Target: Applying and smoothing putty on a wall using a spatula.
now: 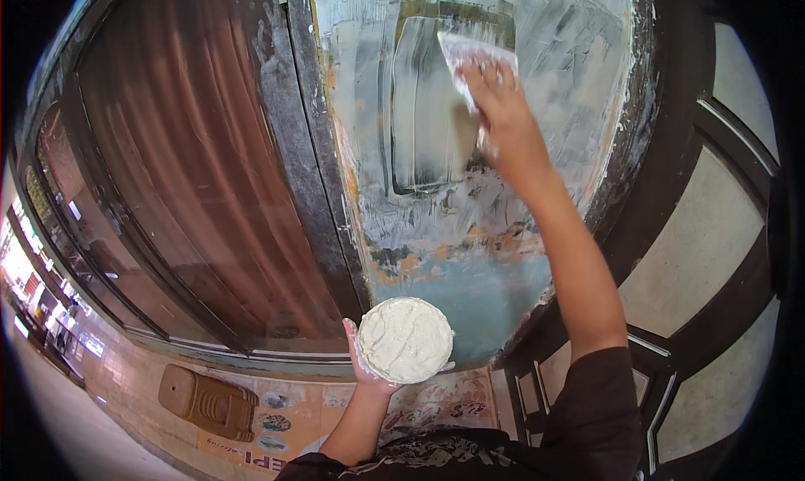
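My right hand (503,116) is raised against the wall panel (470,271), its fingers closed on a putty knife (486,52) with a wide blade smeared in white. The blade lies over a dark rectangular patch (436,104) partly coated with grey-white paste. Low in front of me, my left hand (369,368) holds up a round container of off-white putty (405,340) from beneath, thumb along its left side. The putty has a rough, ridged surface. Most of the left fingers are hidden under the container.
Left of the wall stands a dark-framed glass panel with a brown curtain (193,162) behind it. On the right is a dark door with pale panels (696,221). A brown plastic stool (208,401) sits on the floor, beside a printed sheet (314,414).
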{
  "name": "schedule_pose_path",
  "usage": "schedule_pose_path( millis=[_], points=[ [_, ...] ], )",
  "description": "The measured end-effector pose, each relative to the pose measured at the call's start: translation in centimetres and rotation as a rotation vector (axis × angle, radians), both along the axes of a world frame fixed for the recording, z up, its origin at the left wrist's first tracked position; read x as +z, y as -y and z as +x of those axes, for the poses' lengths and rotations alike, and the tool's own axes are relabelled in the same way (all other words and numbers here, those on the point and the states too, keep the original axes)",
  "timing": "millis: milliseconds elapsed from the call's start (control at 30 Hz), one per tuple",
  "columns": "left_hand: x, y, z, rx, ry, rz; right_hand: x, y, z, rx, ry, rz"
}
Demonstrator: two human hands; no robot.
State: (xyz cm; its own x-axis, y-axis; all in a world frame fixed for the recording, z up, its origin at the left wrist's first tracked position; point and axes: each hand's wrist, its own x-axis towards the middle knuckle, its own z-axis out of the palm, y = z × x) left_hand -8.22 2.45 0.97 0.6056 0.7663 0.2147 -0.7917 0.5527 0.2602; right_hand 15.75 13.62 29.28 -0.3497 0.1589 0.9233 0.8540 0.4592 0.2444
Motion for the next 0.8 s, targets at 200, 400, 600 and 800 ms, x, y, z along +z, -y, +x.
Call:
schedule_pose_path(
  millis=[200,400,600,800],
  points=[
    [0.4,-0.1,0.6,0.062,0.018,-0.106,-1.7,-6.5,2.3,-0.219,0.066,-0.027],
    [-0.8,-0.2,0.4,0.075,-0.008,-0.063,-19.4,-4.7,2.2,-0.267,0.125,-0.333],
    [0.4,0.6,1.3,0.060,-0.019,-0.044,-20.8,-0.3,1.3,-0.108,-0.035,-0.481],
    [0.1,1.3,0.7,0.031,0.052,-0.011,-1.5,0.2,1.3,-0.137,-0.050,-0.081]
  ],
)
